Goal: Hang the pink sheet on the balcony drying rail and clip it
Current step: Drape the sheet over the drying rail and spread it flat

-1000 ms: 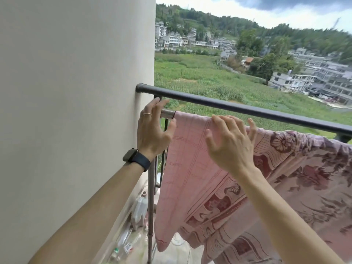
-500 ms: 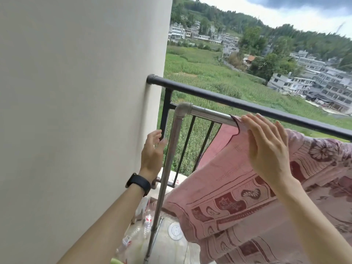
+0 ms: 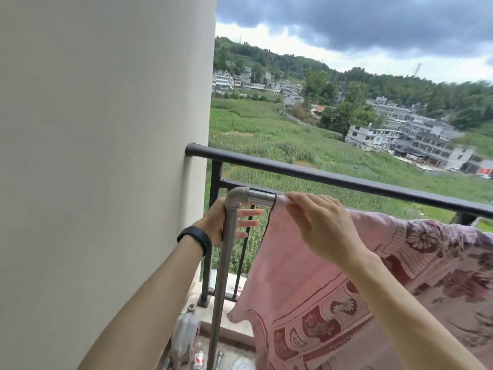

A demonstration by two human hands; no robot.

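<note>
- Since half a second ago, the near hem of the pink sheet, a thin cloth with maroon floral borders, has slid along the drying rail, a grey galvanised pipe. The hem now lies close to the pipe's elbow joint. The left hand has risen from beside the upright post to just under that elbow.
- The sheet is draped over the rail and hangs down on the near side. Only a short stub of bare pipe shows between its dark-stitched hem and the elbow.
- The right hand lies on top of the sheet at the rail, fingers curled over the fabric and gripping it near the hem corner.
- The left hand sits behind the post with fingers straight, and nothing shows in it.
- The cloth looks light, limp and easily bunched, and smooth metal probably lets it slide. The folded top line on the rail, near the hem, seems the best place to hold and clip it.
- No clip is in view.
- A red-and-white label on a clear plastic bottle on the floor is too small to read.
</note>
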